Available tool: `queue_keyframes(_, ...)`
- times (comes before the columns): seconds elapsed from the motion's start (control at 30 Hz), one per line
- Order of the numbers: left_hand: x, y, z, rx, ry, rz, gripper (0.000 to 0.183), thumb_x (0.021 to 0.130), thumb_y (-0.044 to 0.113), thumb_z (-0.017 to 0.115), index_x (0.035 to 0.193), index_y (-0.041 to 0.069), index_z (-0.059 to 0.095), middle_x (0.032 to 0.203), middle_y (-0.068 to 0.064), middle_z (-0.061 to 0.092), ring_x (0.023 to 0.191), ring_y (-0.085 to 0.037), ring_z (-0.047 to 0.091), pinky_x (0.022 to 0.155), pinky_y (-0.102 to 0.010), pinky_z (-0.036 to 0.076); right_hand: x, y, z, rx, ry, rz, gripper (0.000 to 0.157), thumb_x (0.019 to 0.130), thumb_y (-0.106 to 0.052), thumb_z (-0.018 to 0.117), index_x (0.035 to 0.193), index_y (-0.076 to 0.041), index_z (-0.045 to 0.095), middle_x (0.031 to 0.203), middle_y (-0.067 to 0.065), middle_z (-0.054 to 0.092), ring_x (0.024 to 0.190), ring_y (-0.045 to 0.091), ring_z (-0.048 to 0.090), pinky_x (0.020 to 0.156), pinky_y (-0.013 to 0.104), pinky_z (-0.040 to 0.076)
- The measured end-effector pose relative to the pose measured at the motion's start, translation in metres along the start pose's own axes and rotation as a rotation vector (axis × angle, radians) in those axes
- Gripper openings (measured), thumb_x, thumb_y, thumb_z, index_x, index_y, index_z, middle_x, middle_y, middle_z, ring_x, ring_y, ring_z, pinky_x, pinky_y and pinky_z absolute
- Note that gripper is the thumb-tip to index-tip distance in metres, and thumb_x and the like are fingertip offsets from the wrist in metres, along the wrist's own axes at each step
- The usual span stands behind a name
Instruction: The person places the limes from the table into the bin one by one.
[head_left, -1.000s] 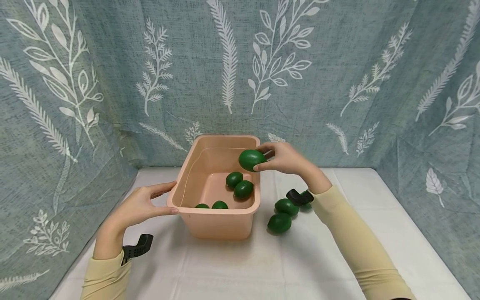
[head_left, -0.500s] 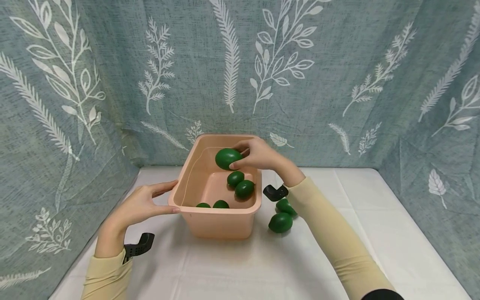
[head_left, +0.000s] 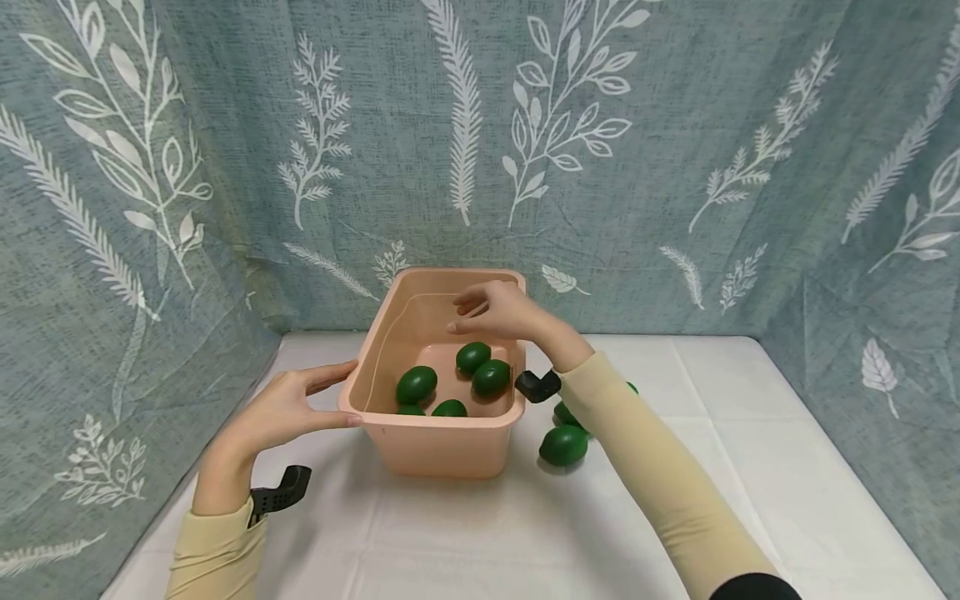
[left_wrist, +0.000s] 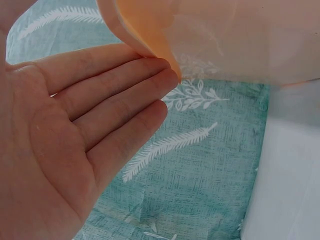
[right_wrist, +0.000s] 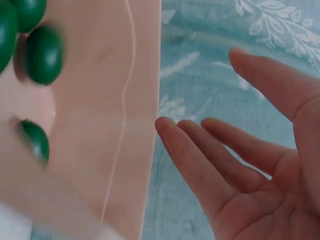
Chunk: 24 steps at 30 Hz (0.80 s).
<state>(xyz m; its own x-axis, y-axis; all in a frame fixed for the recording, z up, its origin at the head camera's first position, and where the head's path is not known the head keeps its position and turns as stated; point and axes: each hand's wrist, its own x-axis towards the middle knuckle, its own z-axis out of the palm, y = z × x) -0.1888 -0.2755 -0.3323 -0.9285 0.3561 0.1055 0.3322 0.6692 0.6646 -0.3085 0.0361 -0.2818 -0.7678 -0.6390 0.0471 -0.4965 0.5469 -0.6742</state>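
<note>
A peach-coloured plastic bin point(head_left: 442, 446) stands on the table with several dark green limes point(head_left: 416, 386) lying in it. Straight fingers of my left hand point(head_left: 281, 412) touch the bin's left side, while the thumb rests at its front left corner; the left wrist view shows them flat against the wall. Above the bin's right part hovers my right hand point(head_left: 498, 310), holding nothing, its fingers and thumb spread apart in the right wrist view. Below it in the bin are two more limes point(head_left: 491, 377). The front wall partly hides the nearest limes.
More limes point(head_left: 563, 446) lie on the white tablecloth point(head_left: 450, 542) right of the bin, partly covered by my right forearm. A teal curtain point(head_left: 390, 125) with white leaf prints closes off the back and sides.
My right hand carried a lime leftward over the bin and let it go; that lime now lies in the bin's front left part. The left hand has stayed at the bin.
</note>
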Motion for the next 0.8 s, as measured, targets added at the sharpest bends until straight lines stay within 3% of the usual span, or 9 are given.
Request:
queue_keyframes(0.5, -0.001, 0.002, 0.000, 0.006, 0.000, -0.005, 0.075, 0.078, 0.041, 0.077, 0.141, 0.012, 0.048, 0.140, -0.009, 0.051, 0.132, -0.037, 0.044, 0.101, -0.055, 0.042, -0.056, 0.042, -0.028, 0.068, 0.144, 0.065, 0.052, 0.086, -0.037, 0.069, 0.132, -0.015, 0.057, 0.129, 0.006, 0.060, 0.113, 0.025, 0.062, 0.090, 0.038, 0.054)
queue_keyframes(0.8, -0.001, 0.004, 0.002, 0.040, 0.011, -0.027, 0.077, 0.077, 0.045, 0.076, 0.141, 0.013, 0.048, 0.140, -0.008, 0.051, 0.130, -0.038, 0.045, 0.101, -0.054, 0.043, -0.091, 0.073, -0.038, 0.088, 0.178, 0.131, 0.057, 0.086, -0.038, 0.069, 0.135, -0.014, 0.053, 0.130, 0.009, 0.058, 0.116, 0.028, 0.059, 0.091, 0.042, 0.054)
